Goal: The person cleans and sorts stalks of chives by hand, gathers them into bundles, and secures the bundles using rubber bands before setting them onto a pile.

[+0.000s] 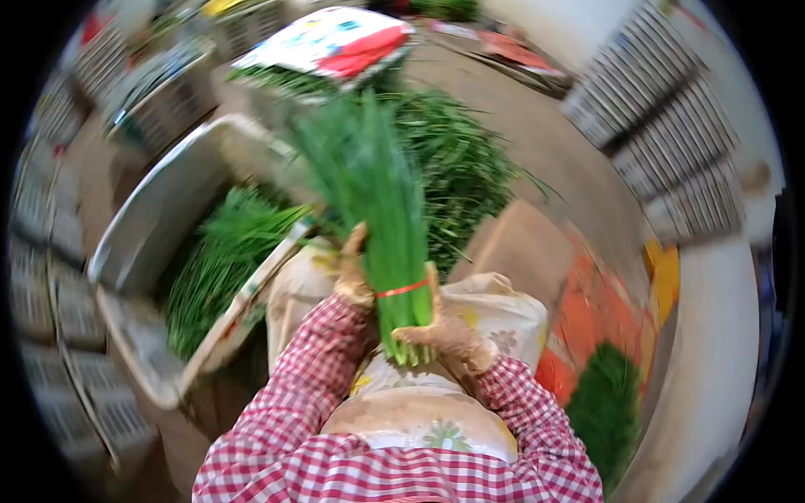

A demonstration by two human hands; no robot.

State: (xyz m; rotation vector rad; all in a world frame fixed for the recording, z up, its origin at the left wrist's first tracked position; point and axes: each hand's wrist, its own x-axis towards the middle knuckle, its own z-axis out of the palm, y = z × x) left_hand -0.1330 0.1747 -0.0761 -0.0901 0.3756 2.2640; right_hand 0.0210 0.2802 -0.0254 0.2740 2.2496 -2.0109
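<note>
A bundle of green chives (387,201) stands upright over my lap, its leafy tops blurred and pointing away from me. Round its lower stalks runs a thin red band (402,289). My left hand (355,277), in a tan glove, presses the bundle's left side with the fingers pointing up. Lower down on the right, my right hand (453,334), gloved too, grips the stalks near their cut ends. One digit of it lies across the front of the stalks. A patterned apron (503,314) covers my legs beneath the bundle.
To the left is a white tub (159,218) with loose chives (235,260). A large heap of greens (457,163) lies ahead. More greens (605,402) rest on orange sheeting (591,310) at right. Stacked crates (646,84) line the right wall; others (75,293) stand far left.
</note>
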